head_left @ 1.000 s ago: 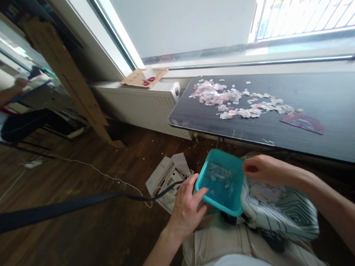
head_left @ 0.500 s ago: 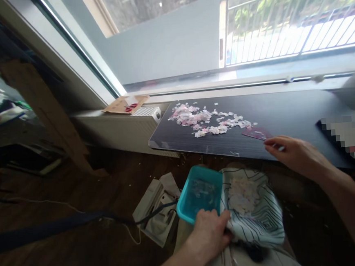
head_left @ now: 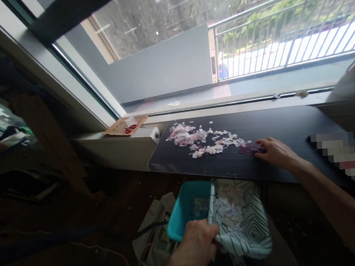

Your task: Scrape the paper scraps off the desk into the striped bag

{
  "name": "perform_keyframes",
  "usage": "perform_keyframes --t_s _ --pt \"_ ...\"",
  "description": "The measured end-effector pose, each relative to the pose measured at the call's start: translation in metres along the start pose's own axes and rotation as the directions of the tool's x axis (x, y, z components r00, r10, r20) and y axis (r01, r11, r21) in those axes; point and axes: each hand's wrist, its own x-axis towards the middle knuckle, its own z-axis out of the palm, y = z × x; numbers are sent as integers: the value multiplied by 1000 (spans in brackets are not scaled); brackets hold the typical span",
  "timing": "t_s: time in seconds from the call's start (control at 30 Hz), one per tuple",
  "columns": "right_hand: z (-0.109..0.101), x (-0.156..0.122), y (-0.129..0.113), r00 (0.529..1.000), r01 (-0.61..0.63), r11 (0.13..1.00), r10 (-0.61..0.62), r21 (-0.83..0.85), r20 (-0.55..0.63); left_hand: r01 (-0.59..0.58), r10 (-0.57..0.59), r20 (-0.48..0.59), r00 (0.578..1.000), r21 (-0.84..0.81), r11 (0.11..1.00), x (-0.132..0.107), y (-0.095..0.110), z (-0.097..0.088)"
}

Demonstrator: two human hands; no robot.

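My left hand (head_left: 197,244) grips the near rim of a teal plastic tub (head_left: 183,208) together with the edge of a striped cloth (head_left: 249,229) that lies on my lap. Small paper scraps (head_left: 229,204) fill the cloth and a few lie in the tub. On the dark table (head_left: 287,126), my right hand (head_left: 275,152) rests with its fingertips on a dark pink card (head_left: 248,149). A pile of pink and white paper scraps (head_left: 201,139) is spread just left of the card.
A white radiator (head_left: 126,147) with a cardboard piece and red scissors (head_left: 130,129) on top stands left of the table. Papers (head_left: 154,229) and a cable lie on the wooden floor. A blurred-out object (head_left: 342,155) sits at the table's right. A window runs behind.
My right hand left the tub and cloth and reached out to the pink card on the table. My left hand slid to the tub's near rim and the cloth. The view tilted upward.
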Motion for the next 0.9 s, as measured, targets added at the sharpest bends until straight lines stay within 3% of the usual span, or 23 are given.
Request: perform_keyframes --t_s 0.13,0.23,0.33,0.43,0.53,0.63,0.8,0.9 --pt "2 -1 7 1000 -2 992 4 122 -13 18 -16 28 999 -77 997 1 -5 -11" --pt "2 -4 12 999 23 958 -10 286 -48 7 0 50 999 -137 991 4 -11 -6" --pt "-2 -6 13 990 -40 914 90 404 -106 -11 14 21 1000 -140 990 10 -16 2" --pt "-9 -6 6 983 -96 932 143 348 -112 -22 30 61 998 -122 992 19 -14 3" --pt "-17 -9 -6 997 -58 968 70 242 -41 -32 41 105 994 -78 996 26 -10 -3" --pt "-22 -11 -14 1000 -12 966 7 259 20 -40 47 141 989 -54 998 30 -7 -10" --pt "-23 -5 -17 987 -76 968 107 240 -118 -78 85 110 990 -70 994 31 -8 -10" --pt "-22 -6 -19 997 -23 965 39 260 -60 -74 80 97 992 -69 995 31 -9 -8"
